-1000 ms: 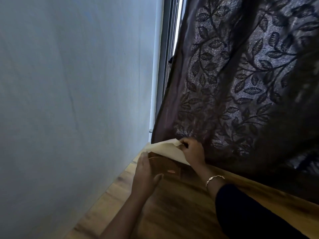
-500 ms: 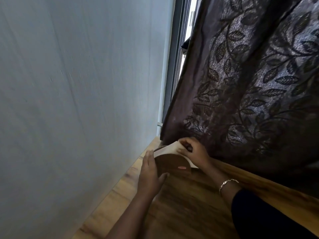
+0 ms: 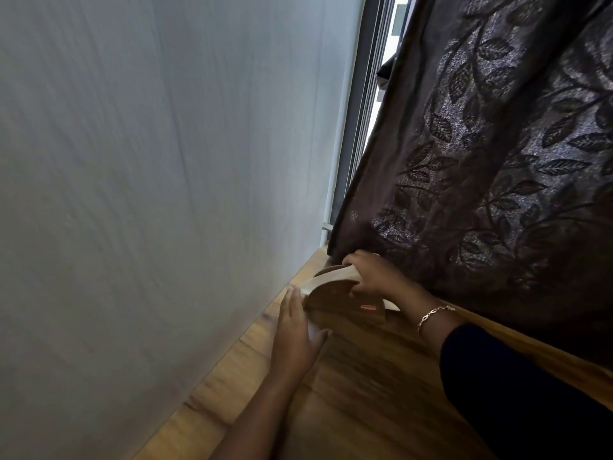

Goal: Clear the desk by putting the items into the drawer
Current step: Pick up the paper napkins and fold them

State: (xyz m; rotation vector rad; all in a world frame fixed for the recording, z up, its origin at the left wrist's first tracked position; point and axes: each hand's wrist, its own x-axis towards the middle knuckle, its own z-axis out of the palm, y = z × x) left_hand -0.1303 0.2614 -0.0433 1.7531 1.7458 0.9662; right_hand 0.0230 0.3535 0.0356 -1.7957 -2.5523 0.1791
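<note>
A round brown wooden stand (image 3: 345, 302) with a small red label stands on the wooden desk (image 3: 374, 386) in the far corner by the wall. A cream sheet of paper (image 3: 326, 279) curves over its top. My right hand (image 3: 373, 275) grips the paper and the stand's upper edge. With its fingers straight, my left hand (image 3: 295, 336) lies against the stand's left side and the paper's lower end. No drawer is in view.
A pale wall (image 3: 166, 194) runs along the desk's left edge. A dark leaf-patterned curtain (image 3: 497, 161) hangs over the desk's far right side, just behind my right hand. A window frame (image 3: 361, 111) shows between wall and curtain.
The paper, first lifted up flat, has been bent down over the round stand. My right hand now closes over the stand's top, and my left hand has slid along its left side.
</note>
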